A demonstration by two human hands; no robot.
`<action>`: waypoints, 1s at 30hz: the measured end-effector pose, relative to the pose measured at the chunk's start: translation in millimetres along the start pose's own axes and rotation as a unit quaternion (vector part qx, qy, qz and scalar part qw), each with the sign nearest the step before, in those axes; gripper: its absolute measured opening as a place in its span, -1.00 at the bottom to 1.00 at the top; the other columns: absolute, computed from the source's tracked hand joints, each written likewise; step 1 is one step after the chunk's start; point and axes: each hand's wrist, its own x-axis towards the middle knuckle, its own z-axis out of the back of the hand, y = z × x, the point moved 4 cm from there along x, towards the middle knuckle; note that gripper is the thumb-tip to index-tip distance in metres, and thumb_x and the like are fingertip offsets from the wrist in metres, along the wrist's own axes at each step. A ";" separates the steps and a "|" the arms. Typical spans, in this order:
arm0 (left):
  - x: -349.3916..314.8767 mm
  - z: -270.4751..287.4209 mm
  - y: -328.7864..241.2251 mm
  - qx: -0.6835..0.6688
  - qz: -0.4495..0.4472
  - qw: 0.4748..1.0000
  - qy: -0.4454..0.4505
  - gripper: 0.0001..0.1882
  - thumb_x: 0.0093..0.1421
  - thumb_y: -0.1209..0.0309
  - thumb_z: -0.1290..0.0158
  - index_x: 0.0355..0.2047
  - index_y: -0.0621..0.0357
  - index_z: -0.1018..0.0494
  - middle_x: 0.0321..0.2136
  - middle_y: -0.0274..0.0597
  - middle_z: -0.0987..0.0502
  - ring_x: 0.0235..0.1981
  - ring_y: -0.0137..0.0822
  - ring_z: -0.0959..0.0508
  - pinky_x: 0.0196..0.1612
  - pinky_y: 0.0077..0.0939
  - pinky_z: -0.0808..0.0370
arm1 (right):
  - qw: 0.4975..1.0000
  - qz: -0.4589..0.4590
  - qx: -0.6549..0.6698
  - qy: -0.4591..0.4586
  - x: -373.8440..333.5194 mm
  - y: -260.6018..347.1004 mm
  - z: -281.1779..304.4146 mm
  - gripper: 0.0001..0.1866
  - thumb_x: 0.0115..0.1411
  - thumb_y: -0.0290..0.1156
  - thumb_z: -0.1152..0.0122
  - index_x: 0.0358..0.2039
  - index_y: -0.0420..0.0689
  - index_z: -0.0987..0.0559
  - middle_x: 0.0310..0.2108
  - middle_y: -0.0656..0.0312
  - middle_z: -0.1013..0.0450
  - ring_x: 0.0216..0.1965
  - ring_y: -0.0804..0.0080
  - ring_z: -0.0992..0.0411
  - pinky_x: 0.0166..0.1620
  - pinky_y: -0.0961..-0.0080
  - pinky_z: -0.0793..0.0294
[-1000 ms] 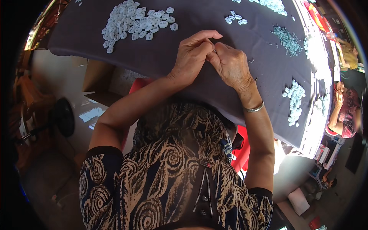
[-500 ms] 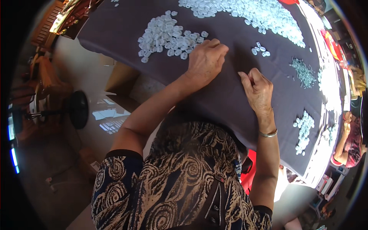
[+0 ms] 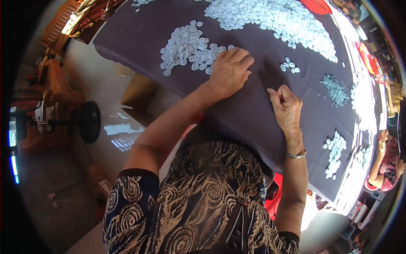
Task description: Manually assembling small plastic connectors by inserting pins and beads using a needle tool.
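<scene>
My left hand is over the dark cloth, beside the near right edge of a pile of small white oval plastic pieces. Its fingers are bent inward and closed; whatever they hold is hidden. To the right, my right hand is closed too, thumb pressed toward the curled forefinger, and I cannot make out anything in it. A bracelet circles that wrist. Just beyond the right hand lies a little cluster of the same white pieces. The two hands are apart.
A large heap of white pieces covers the table's far side, with a red container behind. At the right are a pile of thin dark-green bits and assembled-looking pale pieces. A cardboard box stands below the left edge. Another person sits far right.
The view has shifted a little, so the table sits lower in the picture. Relative to the piles, both hands are in nearly the same places, and the left fingers have moved slightly.
</scene>
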 end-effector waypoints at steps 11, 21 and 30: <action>-6.4 0.9 55.0 0.130 -0.027 0.991 0.026 -0.85 0.04 0.52 0.03 -0.32 0.13 -0.39 -0.29 -0.22 -0.36 -0.09 -0.24 -0.39 0.02 -0.21 -0.26 | 0.999 0.029 -0.037 0.015 -5.6 5.8 -1.4 -0.59 0.05 -0.43 -0.32 -0.67 -0.17 -0.22 -0.78 0.23 -0.15 -0.74 0.43 -0.08 -0.62 0.48 -0.21; -7.4 10.3 71.3 0.098 0.002 0.995 0.016 -0.82 0.04 0.56 -0.04 -0.30 0.17 -0.42 -0.26 -0.19 -0.39 -0.14 -0.20 -0.43 -0.02 -0.28 -0.31 | 0.998 0.037 -0.046 0.018 -7.4 5.4 -1.9 -0.60 0.03 -0.43 -0.34 -0.67 -0.17 -0.24 -0.78 0.20 -0.21 -0.74 0.31 -0.16 -0.62 0.43 -0.24; 6.4 13.3 90.2 0.095 0.011 0.995 -0.009 -0.83 0.02 0.58 -0.04 -0.33 0.20 -0.46 -0.30 -0.21 -0.40 -0.20 -0.21 -0.45 -0.08 -0.28 -0.35 | 0.999 0.026 -0.034 0.029 -0.8 5.0 3.4 -0.61 0.01 -0.46 -0.34 -0.68 -0.17 -0.24 -0.77 0.19 -0.21 -0.75 0.31 -0.15 -0.63 0.43 -0.22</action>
